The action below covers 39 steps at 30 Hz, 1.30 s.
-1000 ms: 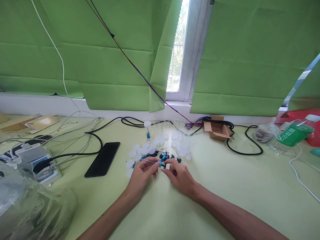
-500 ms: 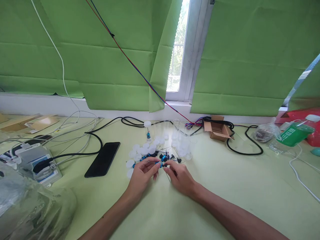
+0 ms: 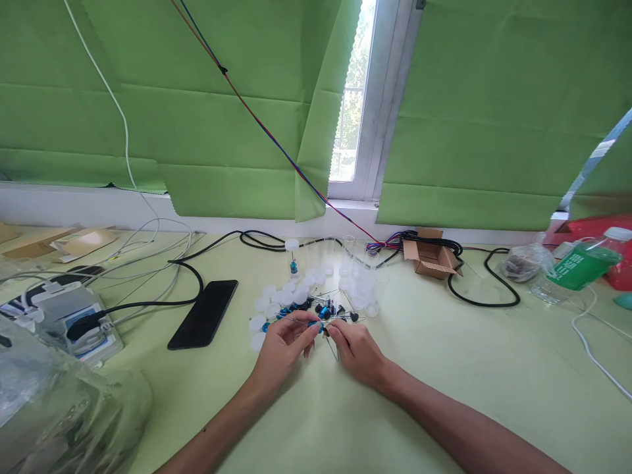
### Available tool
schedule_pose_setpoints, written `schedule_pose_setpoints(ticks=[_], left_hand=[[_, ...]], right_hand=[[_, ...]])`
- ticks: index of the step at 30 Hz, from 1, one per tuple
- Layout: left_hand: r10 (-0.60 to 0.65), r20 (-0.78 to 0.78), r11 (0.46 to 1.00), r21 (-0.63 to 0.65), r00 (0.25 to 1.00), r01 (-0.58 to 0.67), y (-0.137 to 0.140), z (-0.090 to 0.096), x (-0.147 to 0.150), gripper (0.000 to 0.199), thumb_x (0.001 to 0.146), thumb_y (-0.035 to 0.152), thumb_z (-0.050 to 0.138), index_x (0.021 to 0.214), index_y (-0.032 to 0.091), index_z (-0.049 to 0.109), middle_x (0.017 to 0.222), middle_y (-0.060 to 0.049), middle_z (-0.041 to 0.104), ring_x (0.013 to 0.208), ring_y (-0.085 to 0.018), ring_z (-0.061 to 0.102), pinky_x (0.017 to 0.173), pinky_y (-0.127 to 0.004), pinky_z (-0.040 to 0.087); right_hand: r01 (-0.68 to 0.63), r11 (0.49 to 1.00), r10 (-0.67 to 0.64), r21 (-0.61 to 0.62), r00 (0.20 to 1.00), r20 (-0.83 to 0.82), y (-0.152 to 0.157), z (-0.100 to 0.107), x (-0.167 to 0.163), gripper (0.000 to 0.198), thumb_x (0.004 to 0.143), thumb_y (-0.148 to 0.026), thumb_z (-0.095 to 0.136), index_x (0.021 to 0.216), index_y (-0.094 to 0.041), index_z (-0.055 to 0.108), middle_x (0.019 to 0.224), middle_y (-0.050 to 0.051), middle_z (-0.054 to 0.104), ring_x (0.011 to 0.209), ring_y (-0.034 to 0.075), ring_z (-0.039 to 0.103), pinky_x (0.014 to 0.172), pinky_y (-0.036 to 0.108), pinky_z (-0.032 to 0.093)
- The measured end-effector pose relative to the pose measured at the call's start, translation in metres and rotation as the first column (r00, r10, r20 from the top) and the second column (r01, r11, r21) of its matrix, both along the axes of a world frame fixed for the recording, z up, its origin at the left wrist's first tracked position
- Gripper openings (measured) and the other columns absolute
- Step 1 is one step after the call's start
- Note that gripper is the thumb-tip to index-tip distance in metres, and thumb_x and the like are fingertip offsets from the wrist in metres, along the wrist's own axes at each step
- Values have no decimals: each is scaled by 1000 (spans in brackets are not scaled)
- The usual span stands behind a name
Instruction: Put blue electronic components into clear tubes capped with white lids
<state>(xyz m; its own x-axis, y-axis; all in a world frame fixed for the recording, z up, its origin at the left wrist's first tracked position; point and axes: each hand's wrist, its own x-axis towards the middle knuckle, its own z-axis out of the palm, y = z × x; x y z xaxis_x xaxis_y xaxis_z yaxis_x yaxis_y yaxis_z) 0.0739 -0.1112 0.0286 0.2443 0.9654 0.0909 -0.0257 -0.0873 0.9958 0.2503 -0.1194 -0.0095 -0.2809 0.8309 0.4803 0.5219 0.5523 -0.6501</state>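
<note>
My left hand (image 3: 282, 343) is closed, its thumb and fingertips pinching a small blue metallic part (image 3: 316, 324) with a thin metal rod running along the fingers. Right beside it, my right hand (image 3: 359, 349) is closed in a pinch at the part's right end. What its fingertips grip is too small to make out. A thin metal rod (image 3: 333, 349) slants down below the fingertips. Just beyond both hands lies a pile of black and blue parts with thin rods (image 3: 328, 308). White round caps (image 3: 269, 299) lie to its left.
Behind the pile stand clear tubes (image 3: 348, 253) and a white-capped tube (image 3: 292, 260) with a blue part inside. A black phone (image 3: 202, 315), a power strip (image 3: 86, 329) and plastic bags (image 3: 64, 408) lie left. An open cardboard box (image 3: 429, 257), black cable (image 3: 486, 304) and bottle (image 3: 577, 266) are right.
Both hands stay almost in place, with only a slight shift of the fingertips around the blue part. The thin rod below the fingertips shows a little more.
</note>
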Motion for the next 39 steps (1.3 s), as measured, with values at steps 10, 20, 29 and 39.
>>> schedule_pose_setpoints(ticks=[10,20,29,39], left_hand=[[4,14,1000,-24,1000,-3,-2,3,0,23,77,37,72,89,18,67,57,3,57,53,-11,48,54,-24,40],[53,65,995,-85,996,-48,-3,9,1,27,75,39,74,90,17,67,55,3,56,52,-12,49,55,-25,42],[55,56,995,-90,997,-50,-3,10,2,29,74,40,75,90,17,67,54,3,56,52,-12,49,56,-26,41],[43,53,998,-58,998,-40,-3,8,1,26,74,38,75,89,18,68,58,3,57,52,-12,47,54,-25,40]], right_hand=[[13,1000,-13,9,1000,-6,-1,4,0,36,101,-31,31,74,-19,52,59,-2,47,52,12,38,56,24,30],[-12,998,6,-54,994,-109,-3,-1,-2,24,93,-32,52,112,-17,51,54,-11,38,46,8,33,49,21,28],[-20,999,16,-35,994,-107,-2,-3,-1,20,95,-31,51,109,-17,52,55,-10,37,48,9,32,51,21,27],[-17,999,13,-48,997,-70,-3,2,-1,22,97,-32,45,106,-16,57,54,-9,40,48,10,31,52,22,28]])
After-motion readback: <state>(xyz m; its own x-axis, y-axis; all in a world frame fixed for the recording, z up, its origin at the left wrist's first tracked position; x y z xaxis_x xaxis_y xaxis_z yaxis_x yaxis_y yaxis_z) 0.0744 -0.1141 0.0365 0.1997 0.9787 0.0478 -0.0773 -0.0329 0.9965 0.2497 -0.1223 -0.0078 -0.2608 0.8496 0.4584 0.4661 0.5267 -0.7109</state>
